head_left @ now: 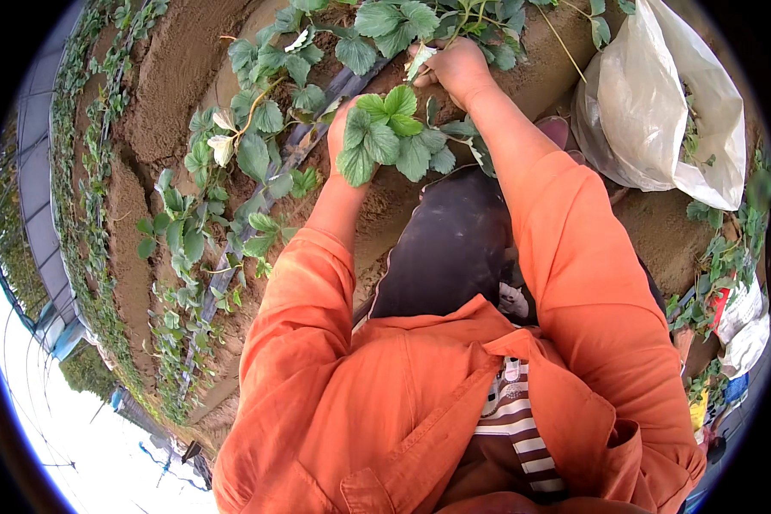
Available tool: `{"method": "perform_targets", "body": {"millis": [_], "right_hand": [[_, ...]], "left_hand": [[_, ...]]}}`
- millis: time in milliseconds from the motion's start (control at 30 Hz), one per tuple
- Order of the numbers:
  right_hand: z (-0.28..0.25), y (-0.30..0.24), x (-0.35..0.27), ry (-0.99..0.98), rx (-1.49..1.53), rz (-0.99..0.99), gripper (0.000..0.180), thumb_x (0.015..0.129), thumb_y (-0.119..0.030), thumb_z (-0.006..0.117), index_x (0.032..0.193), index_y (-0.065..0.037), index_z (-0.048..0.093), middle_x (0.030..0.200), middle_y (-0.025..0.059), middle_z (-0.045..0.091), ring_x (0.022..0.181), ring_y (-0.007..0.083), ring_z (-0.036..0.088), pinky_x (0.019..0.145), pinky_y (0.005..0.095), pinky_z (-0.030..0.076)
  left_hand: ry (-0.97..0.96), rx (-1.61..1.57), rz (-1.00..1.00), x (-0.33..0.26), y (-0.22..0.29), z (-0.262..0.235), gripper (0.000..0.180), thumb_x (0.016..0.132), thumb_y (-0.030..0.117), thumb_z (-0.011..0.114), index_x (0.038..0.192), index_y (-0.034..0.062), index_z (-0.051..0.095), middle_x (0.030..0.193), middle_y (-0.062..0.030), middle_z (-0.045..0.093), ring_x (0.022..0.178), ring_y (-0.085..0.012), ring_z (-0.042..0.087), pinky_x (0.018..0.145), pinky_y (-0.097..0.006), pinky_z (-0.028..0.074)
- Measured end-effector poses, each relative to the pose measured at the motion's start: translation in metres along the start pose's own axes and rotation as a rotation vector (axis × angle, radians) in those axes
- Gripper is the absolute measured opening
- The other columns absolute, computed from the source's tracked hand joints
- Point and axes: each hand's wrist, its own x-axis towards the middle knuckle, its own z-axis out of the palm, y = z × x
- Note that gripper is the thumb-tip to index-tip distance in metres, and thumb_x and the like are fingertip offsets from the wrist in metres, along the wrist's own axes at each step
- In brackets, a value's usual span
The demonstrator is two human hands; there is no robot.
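Both hands are in among the strawberry plants (398, 128) of a planted row. My right hand (458, 70) is closed, its fingertips pinched at a pale-edged strawberry leaf (421, 60) at the top middle. The stem below that leaf is hidden. My left hand (341, 141) lies lower and to the left, against the dark strip (295, 146) along the row. Broad green leaves (377, 140) cover its fingers, so their grip does not show. A yellowing runner with a dry, whitish leaf (222, 151) lies farther left.
An open whitish plastic sack (630, 111) with some greenery inside stands at right. Brown soil furrows (176, 77) and more plant rows (86, 197) run along the left. My dark-clad knee (441, 244) is close beneath the hands. White and coloured bags (741, 330) lie at far right.
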Motion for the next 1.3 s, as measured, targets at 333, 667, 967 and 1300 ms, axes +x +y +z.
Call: {"method": "perform_targets", "body": {"millis": [333,667,967,1300], "right_hand": [[-0.005,-0.006,-0.007,-0.004,-0.191,-0.039,0.017,0.076,-0.006,0.064,0.09,0.001,0.069,0.068,0.0082,0.065,0.055,0.0155,0.062,0.056,0.0267,0.052],[-0.008,-0.017,-0.021,-0.064,-0.227,-0.126,0.023,0.078,-0.023,0.067,0.083,0.0,0.066,0.065,0.0071,0.064,0.053,0.017,0.059,0.059,0.0286,0.049],[-0.01,-0.011,-0.017,-0.116,-0.173,-0.121,0.025,0.081,-0.023,0.063,0.085,0.001,0.066,0.072,0.0102,0.067,0.057,0.0183,0.066,0.06,0.0295,0.052],[-0.008,-0.005,-0.014,-0.124,-0.199,-0.155,0.025,0.082,-0.023,0.066,0.077,0.001,0.065,0.067,0.0081,0.066,0.055,0.0169,0.065,0.057,0.0289,0.05]], "left_hand": [[0.078,0.018,-0.015,0.004,-0.027,-0.015,0.023,0.076,0.005,0.069,0.097,0.0018,0.062,0.091,-0.0057,0.065,0.081,-0.0149,0.061,0.073,-0.028,0.05],[-0.095,0.172,-0.097,0.01,-0.017,-0.04,0.02,0.088,0.01,0.057,0.105,-0.0004,0.061,0.096,-0.0059,0.064,0.083,-0.0129,0.06,0.075,-0.026,0.049],[0.125,-0.38,-0.235,0.001,-0.006,-0.012,0.036,0.084,0.023,0.063,0.112,0.0026,0.052,0.103,-0.008,0.06,0.093,-0.0187,0.059,0.081,-0.031,0.048],[-0.208,-0.121,-0.175,0.04,-0.023,-0.065,0.022,0.092,0.022,0.052,0.106,0.0046,0.051,0.102,-0.0085,0.058,0.089,-0.0212,0.059,0.081,-0.033,0.05]]}}
